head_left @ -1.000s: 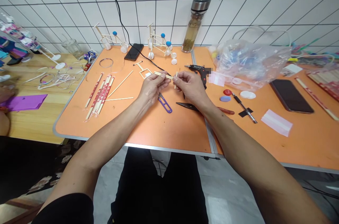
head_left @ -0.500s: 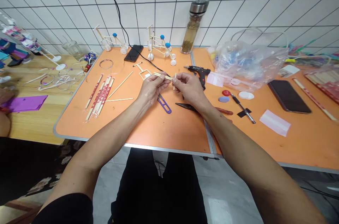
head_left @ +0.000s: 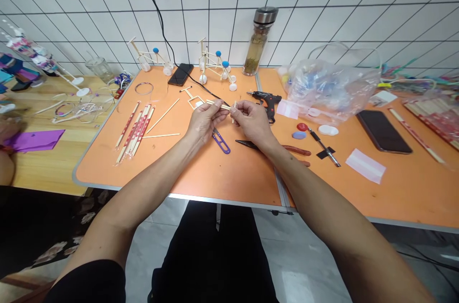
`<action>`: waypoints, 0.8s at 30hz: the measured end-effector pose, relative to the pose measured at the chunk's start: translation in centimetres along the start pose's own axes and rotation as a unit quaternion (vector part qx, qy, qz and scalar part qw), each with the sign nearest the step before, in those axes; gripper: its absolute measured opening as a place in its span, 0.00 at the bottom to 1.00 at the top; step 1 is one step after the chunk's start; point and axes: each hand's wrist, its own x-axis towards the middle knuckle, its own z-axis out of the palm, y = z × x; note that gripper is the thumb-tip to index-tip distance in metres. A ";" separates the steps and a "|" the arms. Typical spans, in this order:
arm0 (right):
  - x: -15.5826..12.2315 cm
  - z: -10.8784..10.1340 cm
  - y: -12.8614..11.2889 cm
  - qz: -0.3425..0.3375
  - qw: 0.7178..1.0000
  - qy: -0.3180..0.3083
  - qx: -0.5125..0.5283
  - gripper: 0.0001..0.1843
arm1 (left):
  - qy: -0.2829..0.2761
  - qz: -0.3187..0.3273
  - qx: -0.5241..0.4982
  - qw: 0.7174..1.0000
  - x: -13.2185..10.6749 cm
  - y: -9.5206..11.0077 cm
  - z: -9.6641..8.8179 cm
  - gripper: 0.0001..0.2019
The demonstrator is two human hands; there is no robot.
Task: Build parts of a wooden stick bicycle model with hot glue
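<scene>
Pinched in my left hand point(head_left: 202, 124) are thin wooden sticks point(head_left: 219, 104), pointing toward the right. My right hand point(head_left: 252, 121) has its thumb and fingers closed on a short wooden stick point(head_left: 234, 108), which stands crosswise at the end of the others. Whether the pieces are joined there is too small to tell. Just behind my left hand lies a small stick frame point(head_left: 193, 99). Purple thread snips point(head_left: 221, 143) rest below the hands. Pliers point(head_left: 245, 144) are partly covered by my right wrist, and a black glue gun point(head_left: 268, 101) lies behind it.
Wrapped chopsticks point(head_left: 141, 128) and loose sticks point(head_left: 163, 116) lie left. Stick models with blue tops point(head_left: 215, 65), a phone point(head_left: 181, 74) and a tea bottle point(head_left: 257, 45) stand or lie at the back. Rightward are a plastic bag point(head_left: 326, 88), a pen point(head_left: 324, 147) and a larger phone point(head_left: 383, 132). Another person's arm point(head_left: 7, 164) shows at far left.
The view has shifted slightly, so things on the right appear further left. Both hands keep their hold on the sticks, with hardly any movement between them.
</scene>
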 end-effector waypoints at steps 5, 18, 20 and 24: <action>-0.1 0.0 0.1 0.014 1.000 -0.004 0.027 0.15 | -0.001 0.005 0.002 1.000 -0.1 0.1 0.0 0.04; -0.1 0.0 0.1 0.014 1.000 -0.008 0.014 0.15 | -0.021 0.013 0.004 1.000 0.0 0.0 -0.3 0.07; -0.1 0.0 0.1 0.008 1.000 -0.007 0.001 0.13 | -0.016 0.013 0.006 1.000 0.0 0.0 -0.3 0.05; -0.1 0.1 0.3 0.017 1.000 -0.009 0.002 0.11 | -0.007 0.016 0.011 1.000 0.1 -0.1 -0.4 0.06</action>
